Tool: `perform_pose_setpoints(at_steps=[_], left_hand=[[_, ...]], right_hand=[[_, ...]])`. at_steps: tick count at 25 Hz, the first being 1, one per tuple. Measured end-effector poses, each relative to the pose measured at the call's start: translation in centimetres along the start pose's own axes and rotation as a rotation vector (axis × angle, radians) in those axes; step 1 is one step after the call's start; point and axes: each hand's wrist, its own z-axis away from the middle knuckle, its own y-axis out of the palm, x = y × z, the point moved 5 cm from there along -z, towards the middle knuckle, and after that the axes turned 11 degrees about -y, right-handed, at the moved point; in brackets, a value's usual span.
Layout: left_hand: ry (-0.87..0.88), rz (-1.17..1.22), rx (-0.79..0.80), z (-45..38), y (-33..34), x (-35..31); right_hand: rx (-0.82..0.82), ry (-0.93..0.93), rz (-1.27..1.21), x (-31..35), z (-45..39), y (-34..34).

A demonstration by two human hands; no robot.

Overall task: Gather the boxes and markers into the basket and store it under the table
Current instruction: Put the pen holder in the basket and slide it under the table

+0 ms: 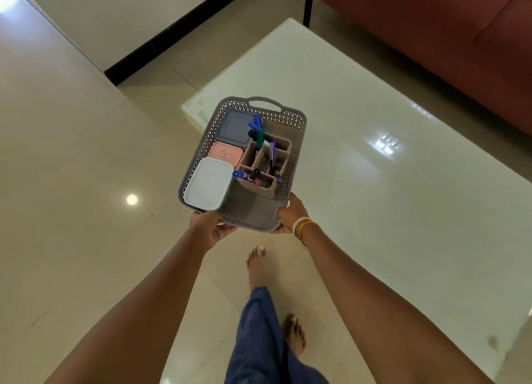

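Fingers (223, 230) of the left hand (211, 225) are curling under the near-left corner of the grey perforated plastic basket (293, 124); the right hand (290, 215) is gripping the near-right corner, thumb lying along the rim, its fingers tucked beneath and out of sight. Both hands are carrying the load, with no slack visible.

Basket is being held in the air, at about 12 o'clock from the bare feet, over the tiled floor (72, 153) and overlapping the near-left corner of the white glossy low table (403, 124), which is running off toward 2 o'clock.

Contents: blue-grey lidded box (233, 126) at the far left of the basket, pink lidded box (227, 153) just behind the white lidded box (207, 183), which is sitting highest at the near left. Mauve divided pen holder (266, 164) is filling the right half, with blue, green and black markers (260, 136) standing and leaning in it. Gathering looks done; storing under the table is the step in hand.

Judgement on doing it well:
- keep the basket level while lowering, since the markers are leaning loosely and the white box is riding near the rim;
- bend down and set the far end on the floor first, then slide it under the table edge;
- watch the far handle against the table top while passing under.

Space beneath the table is not visible from here, so clearance cannot be judged.
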Motion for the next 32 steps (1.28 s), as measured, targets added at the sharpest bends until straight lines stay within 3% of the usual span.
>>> perform_pose_setpoints(at_steps=[7,13,23,32], left_hand=[[-0.003,0.058,-0.002,1.8,-4.9,7.0],[-0.033,0.022,0.008,2.1,-10.5,9.9],[-0.021,-0.164,0.024,0.6,-22.6,10.3],[-0.067,-0.159,0.054,-3.2,-24.5,6.3]], right_hand=[[-0.003,0.006,0.000,-3.8,8.7,0.3],[-0.054,0.028,-0.032,-8.7,12.1,4.7],[-0.164,0.133,-0.204,-17.0,17.2,15.9],[-0.167,0.164,-0.239,-15.8,13.7,19.7]])
